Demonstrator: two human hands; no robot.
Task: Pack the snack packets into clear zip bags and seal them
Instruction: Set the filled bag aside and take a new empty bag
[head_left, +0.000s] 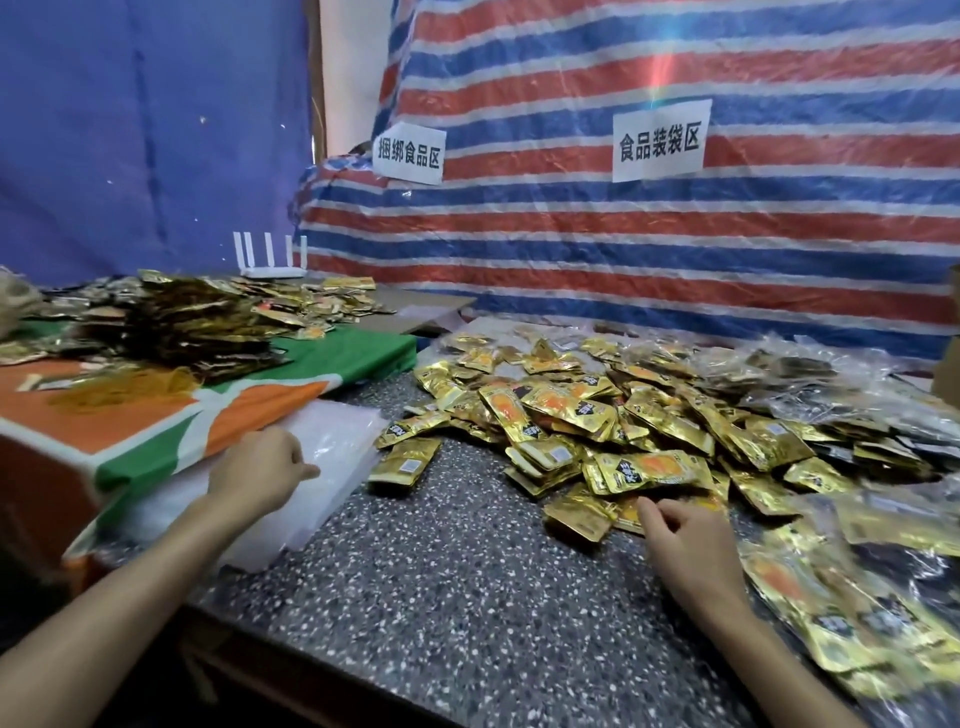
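Observation:
A heap of gold snack packets (597, 421) covers the right half of the speckled counter (441, 582). A stack of clear zip bags (332, 447) lies at the counter's left edge. My left hand (257, 470) is on that stack, fingers curled and thumb stretched across the top bag, pinching it. My right hand (691, 545) sits at the near edge of the heap with loosely curled fingers that touch a gold packet (582, 514) without gripping it.
Filled clear bags of packets (841, 613) lie at the right. A lower table with an orange and green cloth (156, 415) carries more packets (182, 322), rubber bands (119, 389) and a white router (270, 260). A striped tarp (675, 270) closes the back.

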